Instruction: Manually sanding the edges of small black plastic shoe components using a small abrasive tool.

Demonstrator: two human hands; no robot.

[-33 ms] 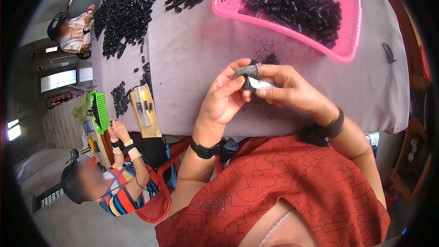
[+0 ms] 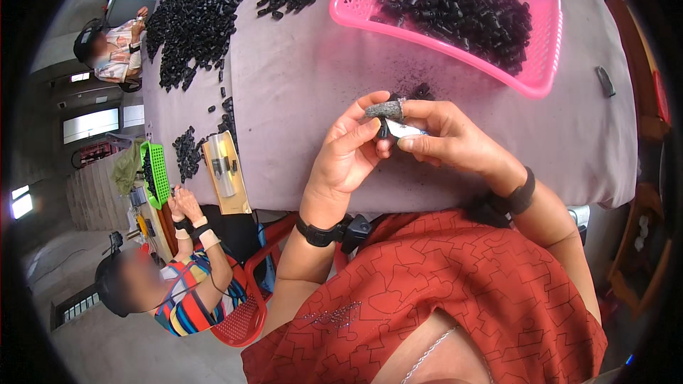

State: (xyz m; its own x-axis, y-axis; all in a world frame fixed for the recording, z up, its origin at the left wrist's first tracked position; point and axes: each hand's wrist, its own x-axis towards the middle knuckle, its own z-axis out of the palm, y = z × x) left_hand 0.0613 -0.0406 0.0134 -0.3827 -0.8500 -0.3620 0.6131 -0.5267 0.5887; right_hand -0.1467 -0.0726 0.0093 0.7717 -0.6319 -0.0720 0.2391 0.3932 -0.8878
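Close together over the near part of the table, both my hands work on one small piece. My left hand (image 2: 344, 156) pinches a small black cylindrical piece (image 2: 383, 130) between thumb and fingers. My right hand (image 2: 452, 136) is closed on a small pale blade (image 2: 403, 129), its tip against or right beside the black piece; contact is hard to tell. A rough dark grey finger cover (image 2: 384, 110) sits over my right index fingertip. Just beyond my fingers lie a few more black pieces (image 2: 422, 91), partly hidden.
A pink basket (image 2: 441, 46) of black pieces stands beyond my hands. Large heaps of black pieces (image 2: 192, 25) cover the far left. A tan tray (image 2: 238, 199) and green basket (image 2: 158, 178) are left, near a seated co-worker (image 2: 192, 263). Dark crumbs dot the cloth (image 2: 299, 64).
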